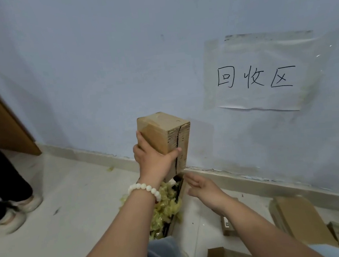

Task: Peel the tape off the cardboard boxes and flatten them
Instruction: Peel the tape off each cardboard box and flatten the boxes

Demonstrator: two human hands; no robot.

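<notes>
One tall brown cardboard box is held upright in the air before a pale blue wall, gripped round its lower half by the person's left hand, which wears one white bead bracelet. A strip of clear tape crosses the box's top corner, and a dark seam runs down its right face. The right hand hovers just below the box, fingers loose and holding nothing. One heap of crumpled yellowish tape lies on the tiled floor. At least four flattened cardboard pieces lie to the right. One taped paper sign bears three handwritten characters. Two pale shoes of another person stand at left.
</notes>
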